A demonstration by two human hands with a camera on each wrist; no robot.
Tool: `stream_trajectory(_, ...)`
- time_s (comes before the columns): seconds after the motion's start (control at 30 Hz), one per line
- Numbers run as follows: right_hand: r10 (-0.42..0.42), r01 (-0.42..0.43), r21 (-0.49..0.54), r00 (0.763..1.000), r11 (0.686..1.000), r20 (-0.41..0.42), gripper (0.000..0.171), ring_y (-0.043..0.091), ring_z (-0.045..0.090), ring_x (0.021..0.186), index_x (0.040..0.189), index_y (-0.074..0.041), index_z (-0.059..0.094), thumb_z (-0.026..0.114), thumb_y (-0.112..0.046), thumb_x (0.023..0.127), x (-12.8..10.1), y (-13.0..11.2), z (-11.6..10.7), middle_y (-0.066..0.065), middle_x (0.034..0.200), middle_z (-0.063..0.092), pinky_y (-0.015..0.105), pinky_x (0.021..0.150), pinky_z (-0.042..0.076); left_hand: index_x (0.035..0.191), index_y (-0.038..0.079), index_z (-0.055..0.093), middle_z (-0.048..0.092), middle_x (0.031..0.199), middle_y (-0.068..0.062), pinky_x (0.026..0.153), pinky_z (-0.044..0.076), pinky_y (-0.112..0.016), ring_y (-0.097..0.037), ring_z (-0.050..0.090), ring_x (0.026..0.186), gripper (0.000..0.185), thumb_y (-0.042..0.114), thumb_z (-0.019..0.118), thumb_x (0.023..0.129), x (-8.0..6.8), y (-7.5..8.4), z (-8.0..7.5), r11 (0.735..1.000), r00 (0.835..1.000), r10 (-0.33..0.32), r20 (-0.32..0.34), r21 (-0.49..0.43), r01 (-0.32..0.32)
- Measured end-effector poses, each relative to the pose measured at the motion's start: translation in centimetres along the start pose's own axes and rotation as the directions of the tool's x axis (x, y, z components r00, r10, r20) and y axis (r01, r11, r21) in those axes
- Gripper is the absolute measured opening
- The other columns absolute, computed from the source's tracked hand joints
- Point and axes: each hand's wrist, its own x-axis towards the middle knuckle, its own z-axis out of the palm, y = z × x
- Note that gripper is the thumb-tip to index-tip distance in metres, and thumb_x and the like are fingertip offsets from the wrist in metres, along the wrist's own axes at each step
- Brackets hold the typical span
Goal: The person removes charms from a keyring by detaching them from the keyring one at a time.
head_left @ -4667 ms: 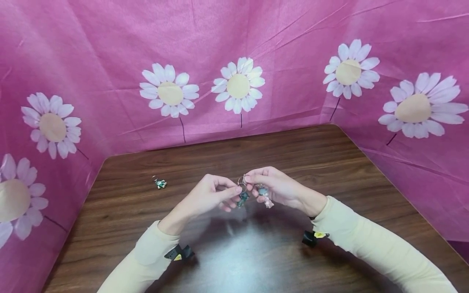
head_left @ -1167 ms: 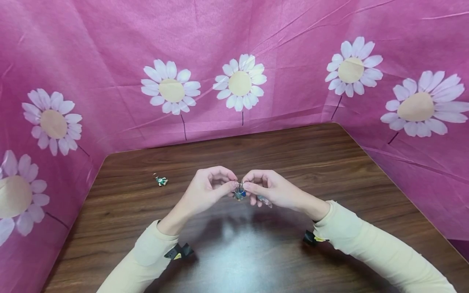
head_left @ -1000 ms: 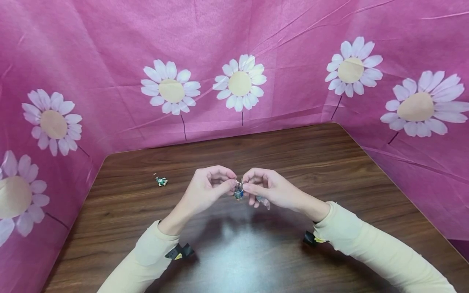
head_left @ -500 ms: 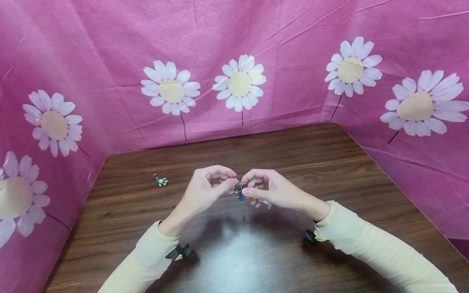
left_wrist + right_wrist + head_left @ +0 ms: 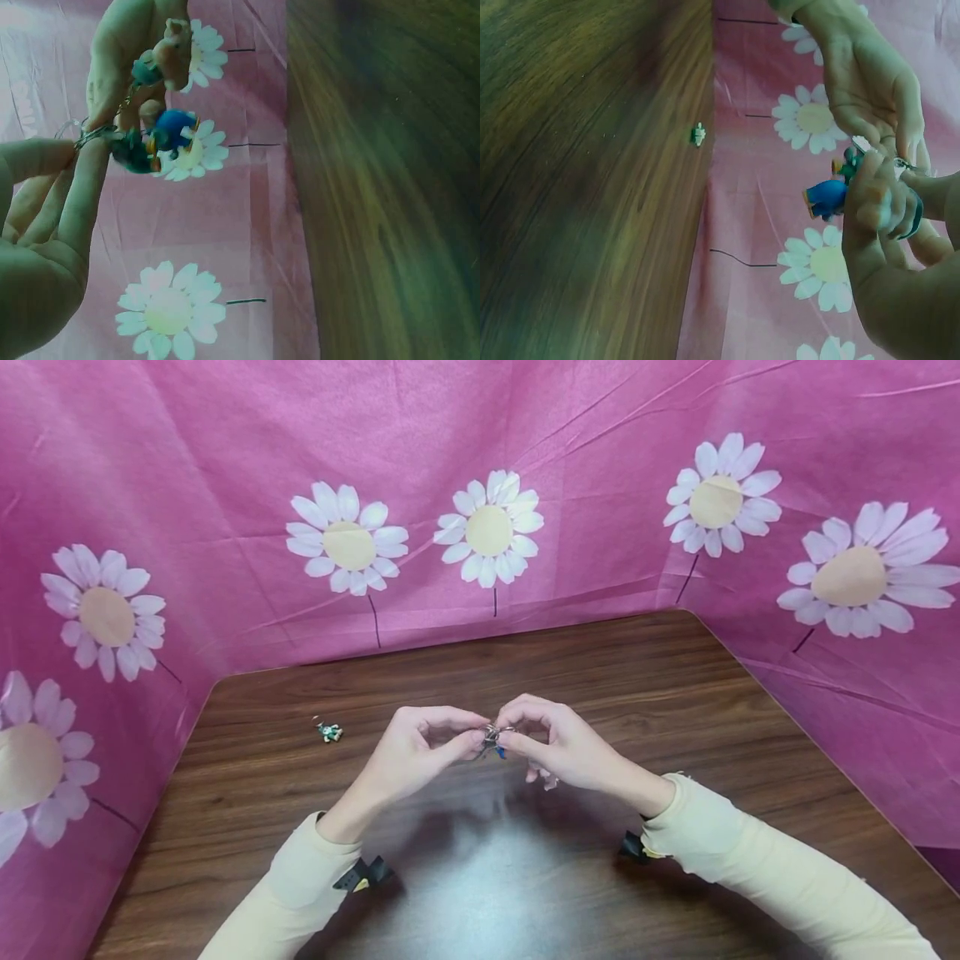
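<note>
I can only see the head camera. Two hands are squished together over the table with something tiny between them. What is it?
Observer: The left wrist view shows a metal ring with little toy charms hanging from it.
Operator: What colours are they?
Observer: One is a blue charm. Beside it hangs a dark green charm.
Operator: Any more?
Observer: Yes, a tan animal-shaped charm lies against the right hand.
Operator: Who holds the ring?
Observer: The left hand pinches it between thumb and fingers, and the right hand's fingertips meet it from the other side.
</note>
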Motion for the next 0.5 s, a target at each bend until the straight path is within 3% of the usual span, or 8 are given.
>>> stream_trajectory(0.13,0.072,-0.072,0.005,0.997,0.997,0.03,0.015,0.038,0.06,0.053,0.109,-0.013,0.068,0.067,-0.024,0.1,-0.13,-0.02,-0.33,0.017,0.085,0.065,0.036,0.037,0.05,0.102,0.007,0.077,0.076,0.087,-0.001,0.063,0.061,-0.034,-0.022,0.073,0.075,0.009,0.009,0.075,0.093,0.07,0.44,-0.49,0.987,0.997,0.033,0.065,0.155,-0.043)
stream_trajectory(0.2,0.067,-0.066,-0.013,0.997,0.998,0.042,0.015,0.038,0.058,0.053,0.109,-0.013,0.069,0.067,-0.025,0.1,-0.13,-0.03,-0.54,0.017,0.082,0.065,0.033,0.037,0.048,0.1,0.008,0.076,0.076,0.086,0.001,0.063,0.061,-0.033,-0.019,0.073,0.075,0.007,0.009,0.074,0.094,0.09,0.54,-0.61,0.979,0.994,0.053,0.097,0.193,-0.071)
stream_trajectory(0.33,0.063,-0.061,-0.037,0.996,0.997,0.055,0.014,0.028,0.055,0.052,0.106,-0.014,0.07,0.067,-0.026,0.1,-0.06,-0.03,-0.92,0.017,0.076,0.061,0.027,0.037,0.043,0.101,0.006,0.074,0.076,0.09,-0.001,0.066,0.062,-0.033,-0.014,0.074,0.076,0.006,0.007,0.071,0.096,0.13,0.44,-0.39,0.976,0.99,0.081,0.115,0.191,-0.102)
stream_trajectory(0.5,0.083,-0.079,-0.042,0.992,0.996,0.093,0.015,0.019,0.052,0.052,0.104,-0.013,0.07,0.067,-0.027,0.1,-0.05,0.03,-1.06,0.018,0.074,0.06,0.027,0.037,0.042,0.101,0.005,0.074,0.075,0.092,-0.004,0.069,0.063,-0.039,-0.019,0.074,0.076,0.007,0.003,0.068,0.096,0.09,-0.07,0.26,0.981,0.993,0.101,0.054,0.163,-0.109)
